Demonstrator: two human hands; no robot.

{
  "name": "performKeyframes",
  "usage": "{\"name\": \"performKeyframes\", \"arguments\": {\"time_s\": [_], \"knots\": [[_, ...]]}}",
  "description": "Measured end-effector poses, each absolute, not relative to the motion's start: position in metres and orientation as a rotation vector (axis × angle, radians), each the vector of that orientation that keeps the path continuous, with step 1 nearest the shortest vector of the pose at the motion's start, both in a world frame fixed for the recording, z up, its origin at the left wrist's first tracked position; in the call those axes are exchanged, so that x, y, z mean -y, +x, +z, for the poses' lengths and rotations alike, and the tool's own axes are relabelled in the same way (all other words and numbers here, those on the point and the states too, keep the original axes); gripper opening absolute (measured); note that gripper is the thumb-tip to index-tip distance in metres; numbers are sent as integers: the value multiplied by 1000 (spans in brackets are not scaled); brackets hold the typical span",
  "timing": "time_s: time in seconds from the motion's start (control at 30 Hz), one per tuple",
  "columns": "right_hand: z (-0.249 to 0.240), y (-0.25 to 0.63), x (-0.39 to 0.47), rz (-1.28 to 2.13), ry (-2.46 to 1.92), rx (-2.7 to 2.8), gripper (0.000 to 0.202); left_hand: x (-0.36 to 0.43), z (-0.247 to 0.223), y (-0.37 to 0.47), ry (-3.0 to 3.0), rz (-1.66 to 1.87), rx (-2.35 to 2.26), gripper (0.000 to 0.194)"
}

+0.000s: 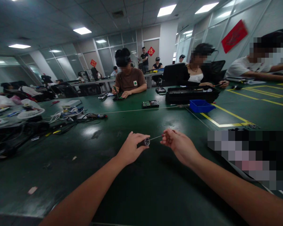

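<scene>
Green workbench (pixel 132 194) fills most of the view. Yellow tape outline (pixel 233 125) on its right part, running toward the far right corner. Co-worker in a brown shirt (pixel 132 78) sits at the far edge, green-handled tool (pixel 116 91) in one hand, pointed down at a small dark item on the bench.

Long black tray (pixel 192 96) near the far edge, right of center. Cable heap (pixel 68 116) on the left part, spreading toward the left edge. Blue bin (pixel 201 106) just beside the tray, on its near side, by the tape.

Left hand (pixel 131 148) and right hand (pixel 179 146) are over the middle of the bench, well apart from the bin. Left is closed around a dark cylinder (pixel 146 142), thumb and fingers on its sides, round open end showing. Right has its fingertips pinched on one end of a thin metal rod (pixel 155 137), other fingers curled.

Cylinder sits at the left hand's fingertips, on the side facing the right hand. Rod spans between the hands, slightly tilted, far end at the cylinder's rim; can't tell if it goes inside.

Hard drive (pixel 150 104), green board showing, lies beyond the hands toward the far edge. Small pale scrap (pixel 32 190) near the near left corner.
</scene>
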State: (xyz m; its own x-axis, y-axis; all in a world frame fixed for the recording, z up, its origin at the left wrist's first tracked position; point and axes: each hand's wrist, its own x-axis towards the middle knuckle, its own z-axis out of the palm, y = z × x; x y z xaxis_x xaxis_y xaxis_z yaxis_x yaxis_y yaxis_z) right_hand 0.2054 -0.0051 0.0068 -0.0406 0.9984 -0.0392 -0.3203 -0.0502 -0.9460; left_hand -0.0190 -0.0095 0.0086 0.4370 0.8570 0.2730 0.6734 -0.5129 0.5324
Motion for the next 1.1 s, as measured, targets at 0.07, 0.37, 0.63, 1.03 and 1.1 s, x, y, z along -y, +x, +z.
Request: {"name": "performKeyframes", "arguments": {"time_s": [0.07, 0.37, 0.63, 1.03, 1.1], "knots": [[5, 206, 2, 1457, -993, 854, 24, 10, 9, -18, 2352, 709, -1335, 42], [0, 209, 4, 1111, -1050, 1220, 27, 9, 6, -18, 2317, 691, -1378, 41], [12, 206, 16, 980, -1068, 1496, 26, 8, 5, -20, 2323, 723, -1421, 41], [13, 205, 17, 926, -1035, 1441, 26, 11, 11, -16, 2287, 712, -1429, 40], [16, 205, 18, 922, -1052, 1455, 28, 10, 10, -17, 2294, 722, -1412, 41]]}}
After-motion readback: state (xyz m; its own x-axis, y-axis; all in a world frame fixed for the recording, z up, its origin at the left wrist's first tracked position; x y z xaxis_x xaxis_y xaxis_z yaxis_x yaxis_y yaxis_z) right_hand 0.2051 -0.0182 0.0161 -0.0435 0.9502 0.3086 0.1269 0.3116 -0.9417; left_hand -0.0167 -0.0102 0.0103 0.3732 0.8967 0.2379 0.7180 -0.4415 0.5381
